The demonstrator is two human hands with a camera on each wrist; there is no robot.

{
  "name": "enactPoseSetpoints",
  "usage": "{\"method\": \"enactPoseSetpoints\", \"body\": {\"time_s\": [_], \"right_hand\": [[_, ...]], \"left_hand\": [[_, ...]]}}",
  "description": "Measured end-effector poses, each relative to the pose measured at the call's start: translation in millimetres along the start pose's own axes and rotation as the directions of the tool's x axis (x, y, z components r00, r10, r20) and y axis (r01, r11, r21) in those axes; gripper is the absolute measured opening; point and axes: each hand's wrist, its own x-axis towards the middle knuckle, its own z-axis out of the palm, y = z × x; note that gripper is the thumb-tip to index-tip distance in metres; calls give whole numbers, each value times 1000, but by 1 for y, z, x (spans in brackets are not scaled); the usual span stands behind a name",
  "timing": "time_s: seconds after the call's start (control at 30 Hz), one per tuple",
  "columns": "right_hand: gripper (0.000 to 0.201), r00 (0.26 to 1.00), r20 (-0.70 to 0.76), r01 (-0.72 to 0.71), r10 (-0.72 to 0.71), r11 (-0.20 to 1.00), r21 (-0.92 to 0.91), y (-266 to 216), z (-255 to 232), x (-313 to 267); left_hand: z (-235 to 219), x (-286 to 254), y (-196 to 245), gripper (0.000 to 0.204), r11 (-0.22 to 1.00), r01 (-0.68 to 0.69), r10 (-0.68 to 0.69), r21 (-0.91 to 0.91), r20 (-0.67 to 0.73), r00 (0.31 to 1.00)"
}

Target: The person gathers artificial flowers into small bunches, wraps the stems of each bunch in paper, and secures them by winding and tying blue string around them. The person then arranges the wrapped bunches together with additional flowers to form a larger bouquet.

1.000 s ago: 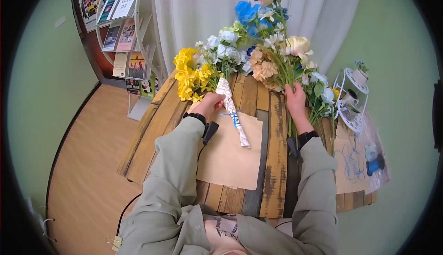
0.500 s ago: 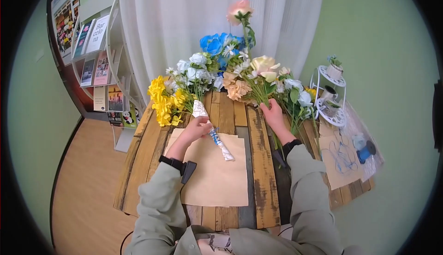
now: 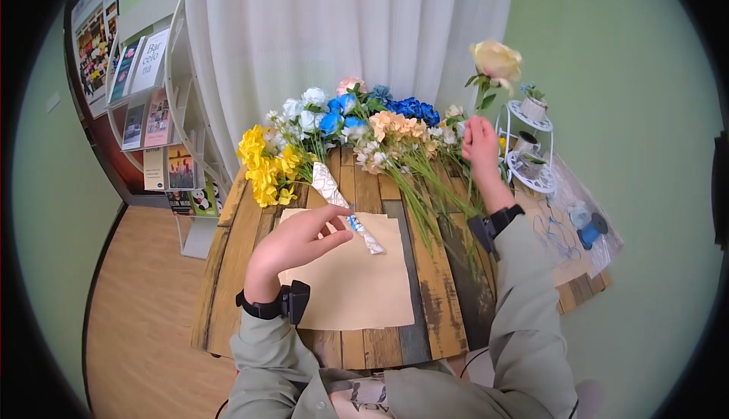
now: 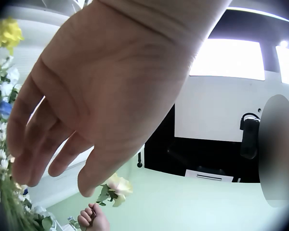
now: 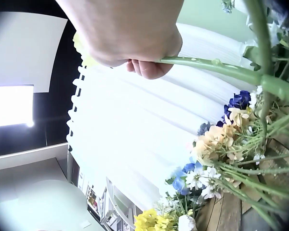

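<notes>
The right hand (image 3: 484, 148) is closed around the green stem (image 5: 216, 67) of a pale cream artificial rose (image 3: 497, 62). The bloom stands upright above the fist, in front of the green wall (image 3: 600, 70) and near the white metal tiered stand (image 3: 531, 181).

The left hand (image 3: 300, 238) is open, palm downward, fingers relaxed and slightly bent, with nothing in its grip. It is positioned over the light brown paper sheet (image 3: 353, 294), beside the narrow white patterned paper wrap (image 3: 325, 182) bound with blue ribbon (image 3: 354, 222). Contact between the fingertips and the wrap cannot be confirmed.

The wrap lies slanted, its lower end on the sheet, its upper end at the stems of the yellow flowers (image 3: 262, 172) and light blue flowers (image 3: 311, 111). Peach flowers (image 3: 395, 124) and dark blue flowers (image 3: 414, 109) lie along the far edge of the wooden plank table (image 3: 442, 305), with loose green stems (image 3: 414, 206) extending toward the person. A blue spool (image 3: 592, 231) sits at the right side, near tangled blue cord (image 3: 558, 238).
</notes>
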Motion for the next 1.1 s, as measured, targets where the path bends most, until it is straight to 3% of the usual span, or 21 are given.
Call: {"method": "enactPoseSetpoints", "body": {"time_s": [0.1,0.13,0.2,0.27,0.3,0.33,0.37,0.4,0.47,0.53,0.6,0.63,0.7,0.73,0.8,0.87,0.97,1.0,1.07,1.1], "right_hand": [[19,999,-42,-15,5,970,-242,3,-35,43],[19,999,-53,-17,4,968,-250,4,-49,54],[16,991,-58,-129,119,968,-213,5,-77,76],[17,986,-38,-166,162,969,-183,16,-99,90],[19,964,15,-244,267,900,-361,22,-103,86],[22,927,49,-292,372,796,-530,26,-106,82],[24,977,36,-64,211,451,-890,36,-105,75],[27,993,106,110,59,-55,-992,51,-103,64],[37,957,261,266,-125,26,-964,47,-54,16],[43,809,588,562,-3,301,-771,72,-25,-23],[44,803,518,460,295,245,-853,80,12,-57],[44,800,517,455,303,255,-853,93,15,-63],[35,840,431,435,328,65,-898,126,23,-62],[35,839,440,439,321,80,-895,137,27,-57],[37,921,134,119,365,65,-991,152,33,-45],[34,940,150,112,308,139,-984,156,21,-35],[31,995,99,76,24,473,-878,138,9,-16],[31,994,107,86,18,467,-880,124,6,-12],[37,980,179,192,-85,628,-754,107,-7,-4],[41,987,160,131,-19,673,-728,102,-14,1]], "left_hand": [[-9,-15,15,42,988,83,-81,134,-20,997],[-9,-18,17,42,989,74,-74,129,-11,997],[-8,-24,19,42,972,75,-42,224,-149,988],[-12,-29,26,43,968,65,-27,240,-157,987],[-14,-32,28,43,969,71,-35,236,-156,987],[-16,-32,30,43,970,77,-40,233,-160,986],[-16,-32,30,41,968,82,-42,239,-167,985],[-15,-30,29,41,968,79,-38,237,-174,984],[-12,-29,27,43,929,101,-20,357,-222,975],[-8,-28,26,43,915,104,-12,391,-229,973],[-3,-29,28,44,898,115,-16,425,-230,973],[-3,-28,31,42,911,105,-24,398,-201,979],[-4,-30,36,41,916,104,-35,387,-181,983],[-3,-31,38,40,918,104,-35,382,-182,983],[-4,-36,41,40,914,106,-34,392,-186,982],[-5,-42,42,45,900,60,34,431,-206,978],[-11,-51,51,44,906,65,28,417,-213,977],[-13,-53,52,43,907,68,18,416,-200,980],[-14,-54,55,43,909,65,28,411,-215,976],[-14,-55,55,44,911,61,34,408,-221,975]]}}
